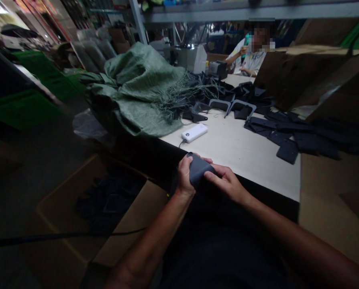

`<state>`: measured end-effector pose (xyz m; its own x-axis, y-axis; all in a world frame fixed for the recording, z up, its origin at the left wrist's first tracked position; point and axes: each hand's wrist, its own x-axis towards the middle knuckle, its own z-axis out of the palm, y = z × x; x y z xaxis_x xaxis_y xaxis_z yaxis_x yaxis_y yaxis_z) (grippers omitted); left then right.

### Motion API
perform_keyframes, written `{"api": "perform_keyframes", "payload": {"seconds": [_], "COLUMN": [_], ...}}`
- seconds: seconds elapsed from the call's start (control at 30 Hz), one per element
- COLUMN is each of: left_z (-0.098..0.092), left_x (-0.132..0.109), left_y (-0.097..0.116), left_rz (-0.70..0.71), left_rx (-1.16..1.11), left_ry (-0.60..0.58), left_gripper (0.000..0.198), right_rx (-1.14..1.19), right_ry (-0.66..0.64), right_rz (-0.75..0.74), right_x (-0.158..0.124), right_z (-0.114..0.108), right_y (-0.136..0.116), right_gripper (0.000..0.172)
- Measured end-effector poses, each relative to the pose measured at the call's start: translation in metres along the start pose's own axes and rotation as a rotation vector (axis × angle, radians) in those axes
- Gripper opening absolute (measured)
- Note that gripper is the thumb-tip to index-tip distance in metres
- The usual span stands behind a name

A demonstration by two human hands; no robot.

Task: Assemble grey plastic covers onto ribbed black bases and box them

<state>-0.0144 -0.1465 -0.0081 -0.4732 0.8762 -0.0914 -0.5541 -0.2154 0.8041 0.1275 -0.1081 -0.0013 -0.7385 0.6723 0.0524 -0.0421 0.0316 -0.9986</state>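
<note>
Between my two hands is a dark grey plastic part (199,170) with a rounded edge and a small hole near its top end. My left hand (185,172) wraps round its left side, thumb on top close to the hole. On the right side my right hand (227,180) grips the part, thumb over its face and fingers behind. Both hands are just off the front edge of the pale table (236,154). A white power bank (194,132) with a cable lies on the table beyond them. Farther back stand several dark U-shaped brackets (242,109).
A green woven sack (140,88) with frayed threads covers the table's left end. Dark flat pieces (288,150) lie piled at the right. Below left, an open cardboard box (131,224) holds dark parts. Another person (253,56) sits across the table near large cartons (306,76).
</note>
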Motion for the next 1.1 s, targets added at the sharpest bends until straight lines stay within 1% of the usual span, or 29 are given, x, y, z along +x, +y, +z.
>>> {"api": "perform_keyframes", "payload": {"seconds": [0.1,0.2,0.3,0.37,0.47,0.53,0.6,0.7,0.77,0.83,0.87,0.9,0.93,0.97,1.0,1.03,1.1], "left_z": [-0.011,-0.022,-0.036,-0.047,-0.065,-0.076,-0.085,-0.094,-0.096,-0.097,-0.096,-0.096,-0.098,-0.101,-0.107,-0.116,-0.143], "left_x": [0.004,0.009,0.015,0.02,0.026,0.028,0.027,0.02,0.014,0.009,0.007,0.005,0.004,0.004,0.004,0.004,0.004], "left_y": [0.006,0.013,0.019,0.022,0.023,0.022,0.019,0.012,0.006,0.0,-0.002,-0.002,0.0,0.005,0.012,0.023,0.05], "left_rz": [0.074,0.096,0.106,0.12,0.136,0.11,0.031,-0.153,-0.329,-0.543,-0.62,-0.661,-0.655,-0.61,-0.536,-0.44,-0.205], "left_rx": [0.037,0.048,0.044,0.057,0.064,0.067,0.06,-0.024,-0.113,-0.187,-0.222,-0.266,-0.32,-0.379,-0.438,-0.49,-0.562], "left_ry": [-0.017,-0.032,0.006,0.039,0.085,0.113,0.14,0.191,0.214,0.194,0.196,0.227,0.285,0.361,0.444,0.526,0.661], "left_gripper": [0.025,0.024,0.024,0.025,0.03,0.034,0.037,0.042,0.045,0.049,0.05,0.048,0.045,0.041,0.039,0.037,0.035], "right_rx": [0.095,0.16,0.185,0.206,0.231,0.248,0.26,0.226,0.172,0.115,0.074,0.015,-0.064,-0.159,-0.259,-0.348,-0.453], "right_ry": [-0.091,-0.158,-0.197,-0.207,-0.204,-0.219,-0.239,-0.253,-0.3,-0.363,-0.379,-0.378,-0.356,-0.315,-0.272,-0.228,-0.165], "right_rz": [0.097,0.173,0.215,0.27,0.353,0.399,0.463,0.579,0.635,0.671,0.673,0.656,0.616,0.557,0.495,0.443,0.4], "right_x": [0.014,0.026,0.04,0.05,0.064,0.071,0.076,0.083,0.087,0.09,0.092,0.094,0.096,0.098,0.1,0.102,0.105], "right_z": [-0.002,-0.002,0.002,0.007,0.013,0.016,0.017,0.017,0.018,0.022,0.024,0.026,0.028,0.029,0.028,0.025,0.013], "right_y": [-0.003,-0.002,-0.002,-0.004,-0.008,-0.011,-0.015,-0.02,-0.02,-0.018,-0.018,-0.018,-0.019,-0.021,-0.024,-0.026,-0.027], "right_gripper": [0.042,0.039,0.038,0.04,0.04,0.038,0.036,0.038,0.042,0.046,0.048,0.049,0.05,0.051,0.051,0.05,0.048]}}
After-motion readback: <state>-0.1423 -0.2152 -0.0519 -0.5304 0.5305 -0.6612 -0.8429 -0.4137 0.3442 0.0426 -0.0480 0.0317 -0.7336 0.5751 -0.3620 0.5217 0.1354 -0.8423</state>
